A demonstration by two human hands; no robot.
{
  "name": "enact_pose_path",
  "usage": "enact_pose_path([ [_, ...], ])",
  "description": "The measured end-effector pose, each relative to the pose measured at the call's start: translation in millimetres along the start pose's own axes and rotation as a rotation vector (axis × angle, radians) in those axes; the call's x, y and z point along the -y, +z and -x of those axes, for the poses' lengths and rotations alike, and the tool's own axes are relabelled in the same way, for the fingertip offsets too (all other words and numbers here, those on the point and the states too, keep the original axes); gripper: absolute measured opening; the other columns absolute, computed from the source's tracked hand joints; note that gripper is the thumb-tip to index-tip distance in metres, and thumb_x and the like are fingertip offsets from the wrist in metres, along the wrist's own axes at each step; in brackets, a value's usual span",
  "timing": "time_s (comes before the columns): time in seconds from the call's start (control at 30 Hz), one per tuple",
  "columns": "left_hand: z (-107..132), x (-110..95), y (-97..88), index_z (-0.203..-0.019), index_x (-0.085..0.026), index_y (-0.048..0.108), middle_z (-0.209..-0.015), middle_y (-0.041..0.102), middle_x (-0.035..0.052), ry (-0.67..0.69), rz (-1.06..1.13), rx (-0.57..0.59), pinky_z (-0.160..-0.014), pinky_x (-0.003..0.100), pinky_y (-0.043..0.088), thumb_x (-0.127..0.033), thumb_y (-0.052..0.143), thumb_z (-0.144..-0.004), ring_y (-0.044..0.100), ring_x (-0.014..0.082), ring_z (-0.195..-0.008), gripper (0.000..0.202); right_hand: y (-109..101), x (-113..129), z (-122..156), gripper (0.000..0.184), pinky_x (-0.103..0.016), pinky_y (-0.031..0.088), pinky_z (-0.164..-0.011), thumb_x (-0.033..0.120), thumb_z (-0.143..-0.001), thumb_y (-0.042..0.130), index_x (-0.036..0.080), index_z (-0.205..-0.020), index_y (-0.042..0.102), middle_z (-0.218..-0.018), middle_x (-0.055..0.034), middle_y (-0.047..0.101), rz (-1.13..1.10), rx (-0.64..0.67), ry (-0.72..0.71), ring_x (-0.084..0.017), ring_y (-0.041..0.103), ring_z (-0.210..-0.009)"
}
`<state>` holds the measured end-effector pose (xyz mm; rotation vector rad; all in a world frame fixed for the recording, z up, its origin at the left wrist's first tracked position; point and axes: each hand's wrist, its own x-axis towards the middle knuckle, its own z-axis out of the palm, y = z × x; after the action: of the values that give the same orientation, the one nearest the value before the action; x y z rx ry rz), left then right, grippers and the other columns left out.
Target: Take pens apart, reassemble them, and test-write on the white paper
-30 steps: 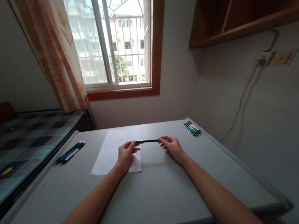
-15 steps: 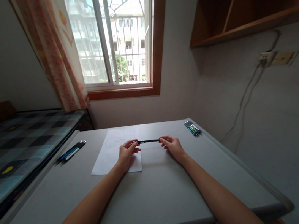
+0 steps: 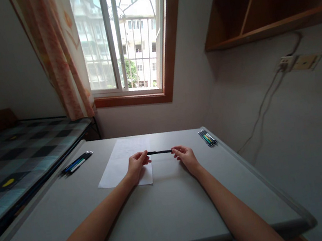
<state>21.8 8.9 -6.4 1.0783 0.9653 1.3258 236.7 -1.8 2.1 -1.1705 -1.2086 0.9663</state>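
Note:
A slim black pen point(image 3: 160, 152) is held level between my two hands, a little above the desk. My left hand point(image 3: 137, 164) pinches its left end, over the right part of a white sheet of paper point(image 3: 113, 168). At the other end, the fingertips of my right hand point(image 3: 185, 157) close on the pen. Faint marks show on the upper part of the sheet, and my left hand and forearm hide some of it.
A group of pens point(image 3: 77, 163) lies at the left of the pale desk point(image 3: 171, 214). Several more pens point(image 3: 207, 138) lie side by side near the right edge. Beyond are a bed point(image 3: 44, 151), a window point(image 3: 121, 36), a wall shelf point(image 3: 255, 16) and a plugged-in cable point(image 3: 260, 109).
The pen has turned slightly about its length, so its clip now shows along the top near my left fingers. My left fingers have shifted a little; the right hand looks unmoved.

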Motion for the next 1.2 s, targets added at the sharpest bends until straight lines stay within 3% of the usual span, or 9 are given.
enact_pose_path([
  [0.17,0.0,0.3,0.1,-0.066,-0.011,0.059,-0.058,0.059,0.0024,-0.007,0.011,-0.005,-0.055,0.024,0.043,-0.050,0.066,-0.063,0.058,0.0120,-0.052,0.040,-0.1,-0.4,-0.1,0.037,-0.025,0.038,-0.051,0.049,-0.060,0.065,0.016,-0.077,0.064,-0.072,-0.0055,0.065,0.013,0.014,-0.016,-0.012,0.052,-0.056],
  [0.47,2.3,-2.7,1.0,-0.085,-0.012,0.061,-0.080,0.066,0.0076,-0.006,0.050,0.003,-0.059,0.024,0.045,-0.042,0.071,-0.059,0.063,0.0149,-0.063,0.041,-1.0,-1.9,-1.1,0.040,-0.023,0.038,-0.049,0.051,-0.059,0.065,0.015,-0.077,0.064,-0.072,-0.0064,0.065,0.015,-0.007,-0.006,-0.012,0.052,-0.056],
  [0.7,0.4,0.0,0.6,-0.079,-0.012,0.060,-0.070,0.063,0.0032,-0.002,0.045,-0.015,-0.057,0.022,0.043,-0.035,0.073,-0.058,0.062,0.0127,-0.058,0.034,-0.5,-0.2,-0.4,0.037,-0.024,0.037,-0.050,0.049,-0.059,0.065,0.016,-0.077,0.063,-0.071,-0.0055,0.064,-0.001,-0.008,-0.003,-0.012,0.052,-0.057],
  [0.93,3.8,-3.9,1.9,-0.082,-0.012,0.059,-0.082,0.068,0.0094,-0.030,0.078,-0.006,-0.063,0.026,0.046,-0.035,0.072,-0.060,0.065,0.0173,-0.067,0.035,-1.1,-1.0,-0.5,0.036,-0.024,0.038,-0.051,0.047,-0.060,0.065,0.016,-0.078,0.064,-0.072,-0.0051,0.065,0.009,0.004,0.011,-0.011,0.051,-0.056],
  [1.2,3.0,-2.0,-0.6,-0.096,-0.014,0.059,-0.086,0.068,0.0091,0.010,0.070,0.023,-0.060,0.025,0.046,-0.037,0.072,-0.060,0.064,0.0143,-0.062,0.045,-1.2,-2.1,-1.2,0.036,-0.023,0.039,-0.050,0.047,-0.061,0.065,0.016,-0.079,0.064,-0.073,-0.0055,0.065,0.016,0.001,0.010,-0.012,0.052,-0.057],
])
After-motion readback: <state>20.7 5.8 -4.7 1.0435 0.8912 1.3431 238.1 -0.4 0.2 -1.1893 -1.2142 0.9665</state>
